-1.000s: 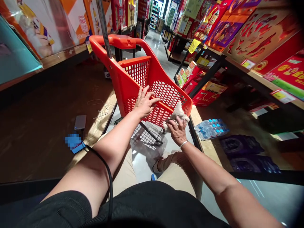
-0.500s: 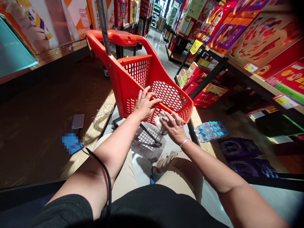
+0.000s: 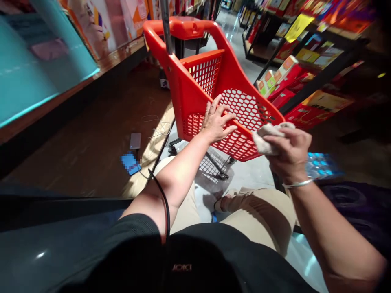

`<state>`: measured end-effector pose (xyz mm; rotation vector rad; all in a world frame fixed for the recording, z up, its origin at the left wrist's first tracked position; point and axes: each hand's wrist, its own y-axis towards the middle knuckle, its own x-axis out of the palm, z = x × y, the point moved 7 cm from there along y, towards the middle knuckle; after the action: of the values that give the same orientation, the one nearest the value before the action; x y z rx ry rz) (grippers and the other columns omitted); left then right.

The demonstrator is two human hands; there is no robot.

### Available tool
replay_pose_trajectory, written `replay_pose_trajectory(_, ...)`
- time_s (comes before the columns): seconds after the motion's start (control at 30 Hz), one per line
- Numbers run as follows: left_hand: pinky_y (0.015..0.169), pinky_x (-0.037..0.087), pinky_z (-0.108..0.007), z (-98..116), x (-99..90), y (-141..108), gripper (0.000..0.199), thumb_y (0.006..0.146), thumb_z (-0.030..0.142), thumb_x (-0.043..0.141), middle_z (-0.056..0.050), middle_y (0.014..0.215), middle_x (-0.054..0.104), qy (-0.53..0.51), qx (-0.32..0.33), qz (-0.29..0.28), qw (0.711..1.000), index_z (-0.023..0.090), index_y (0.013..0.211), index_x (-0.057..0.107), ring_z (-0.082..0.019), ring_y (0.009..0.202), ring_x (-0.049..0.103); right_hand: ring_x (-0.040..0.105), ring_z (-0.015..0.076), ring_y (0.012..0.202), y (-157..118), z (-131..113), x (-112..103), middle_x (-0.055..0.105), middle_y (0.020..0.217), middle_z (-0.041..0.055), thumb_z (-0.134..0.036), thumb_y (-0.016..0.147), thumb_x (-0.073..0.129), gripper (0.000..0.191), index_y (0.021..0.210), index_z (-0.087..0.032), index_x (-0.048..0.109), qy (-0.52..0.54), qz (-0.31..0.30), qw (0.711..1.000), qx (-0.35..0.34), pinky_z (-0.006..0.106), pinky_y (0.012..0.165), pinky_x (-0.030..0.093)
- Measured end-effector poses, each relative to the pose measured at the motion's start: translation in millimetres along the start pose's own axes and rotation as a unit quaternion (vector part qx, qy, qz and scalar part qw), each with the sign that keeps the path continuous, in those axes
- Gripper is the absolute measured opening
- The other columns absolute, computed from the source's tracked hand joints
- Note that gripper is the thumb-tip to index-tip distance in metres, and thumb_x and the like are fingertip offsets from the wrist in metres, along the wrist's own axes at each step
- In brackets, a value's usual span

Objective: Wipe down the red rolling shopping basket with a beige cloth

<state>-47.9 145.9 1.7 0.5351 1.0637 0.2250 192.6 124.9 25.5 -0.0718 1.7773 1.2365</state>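
Observation:
A red plastic shopping cart (image 3: 198, 61) with perforated sides stands in front of my legs. Spread out over the cart's near side rim, my left hand (image 3: 215, 122) rests with its fingers apart and holds nothing. At the cart's front corner, my right hand (image 3: 290, 150) is closed around a crumpled whitish cloth (image 3: 264, 140). The cloth touches or nearly touches the rim there; the exact contact is hard to make out. A bracelet (image 3: 297, 184) circles my right wrist.
On the low board to the left lie a phone-sized device (image 3: 135, 141), a blue item (image 3: 130, 163) and a thin white cable (image 3: 159, 130). Packed bottles (image 3: 322, 165) lie low on the right. Shelves with red boxes (image 3: 305, 118) line the right side; a metal pole (image 3: 165, 28) rises by the cart.
My right hand has moved right with the cloth along the rim to the cart's front corner. My left hand stays on the rim. The view has shifted, so the cart appears farther right and higher.

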Motion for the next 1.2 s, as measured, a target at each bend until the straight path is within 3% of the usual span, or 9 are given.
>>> replay_pose_trajectory(0.1, 0.126, 0.002, -0.065, -4.0, 5.5, 1.5, 0.043, 0.092, 0.056, 0.058, -0.011, 0.150, 0.048, 0.009, -0.004, -0.017, 1.000, 0.029, 0.124, 0.067, -0.034, 0.159, 0.003, 0.059, 0.0292, 0.113, -6.6, 18.8, 9.9, 0.061, 0.121, 0.0099, -0.038, 0.082, 0.075, 0.025, 0.104, -0.025, 0.074, 0.084, -0.052, 0.995, -0.003, 0.048, 0.097, 0.050)
replay_pose_trajectory(0.33, 0.127, 0.003, -0.063, -18.5, 0.1, 7.6, 0.043, 0.096, 0.060, 0.049, -0.009, 0.147, 0.051, 0.001, -0.004, -0.008, 1.000, 0.029, 0.117, 0.070, -0.030, 0.159, -0.002, 0.058, 0.0307, 0.111, -52.3, 41.2, 9.5, 0.061, 0.115, 0.0077, -0.038, 0.080, 0.075, 0.016, 0.091, -0.026, 0.072, 0.100, -0.026, 0.994, 0.029, 0.052, 0.095, 0.050)
replay_pose_trajectory(0.47, 0.126, -0.001, -0.065, -12.5, 0.2, 6.1, 0.043, 0.094, 0.061, 0.051, -0.009, 0.149, 0.050, -0.008, -0.015, 0.000, 1.000, 0.028, 0.115, 0.070, -0.032, 0.159, -0.004, 0.059, 0.0299, 0.107, -40.6, 22.1, 12.2, 0.064, 0.111, 0.0099, -0.029, 0.080, 0.071, 0.011, 0.091, -0.026, 0.072, 0.069, -0.037, 0.996, 0.033, 0.049, 0.092, 0.049)
replay_pose_trajectory(0.63, 0.121, -0.010, -0.072, 30.5, 20.7, -8.3, 0.047, 0.090, 0.061, 0.060, -0.005, 0.154, 0.047, -0.039, 0.063, -0.061, 0.995, 0.034, 0.127, 0.066, -0.035, 0.159, 0.003, 0.063, 0.0262, 0.094, -17.8, -1.5, 15.3, 0.066, 0.098, 0.0074, -0.017, 0.073, 0.068, 0.018, 0.090, -0.024, 0.071, 0.041, -0.046, 0.998, 0.029, 0.043, 0.081, 0.050)
replay_pose_trajectory(0.73, 0.119, -0.010, -0.075, 43.2, 25.6, -13.0, 0.046, 0.089, 0.059, 0.062, -0.007, 0.151, 0.051, -0.047, 0.077, -0.076, 0.993, 0.033, 0.127, 0.067, -0.038, 0.158, 0.005, 0.063, 0.0249, 0.090, -13.6, -3.2, 14.0, 0.066, 0.095, 0.0054, -0.017, 0.072, 0.067, 0.021, 0.091, -0.026, 0.071, 0.057, -0.085, 0.994, 0.025, 0.041, 0.078, 0.051)
replay_pose_trajectory(0.97, 0.119, -0.006, -0.076, 32.5, 16.8, -9.2, 0.041, 0.084, 0.059, 0.069, -0.012, 0.138, 0.060, -0.056, 0.086, -0.070, 0.992, 0.029, 0.112, 0.072, -0.039, 0.158, 0.009, 0.063, 0.0254, 0.090, -14.8, -24.4, 9.7, 0.065, 0.098, 0.0075, -0.021, 0.075, 0.068, 0.018, 0.092, -0.026, 0.071, 0.062, -0.103, 0.993, 0.011, 0.041, 0.077, 0.051)
replay_pose_trajectory(1.2, 0.123, 0.002, -0.070, 8.7, 8.4, -2.5, 0.046, 0.078, 0.068, 0.071, -0.010, 0.133, 0.063, -0.062, 0.081, -0.068, 0.992, 0.027, 0.100, 0.073, -0.037, 0.157, 0.017, 0.061, 0.0299, 0.109, -13.6, -49.9, 13.6, 0.065, 0.118, 0.0093, -0.019, 0.078, 0.070, 0.031, 0.108, -0.026, 0.072, 0.127, -0.115, 0.984, -0.038, 0.047, 0.089, 0.051)
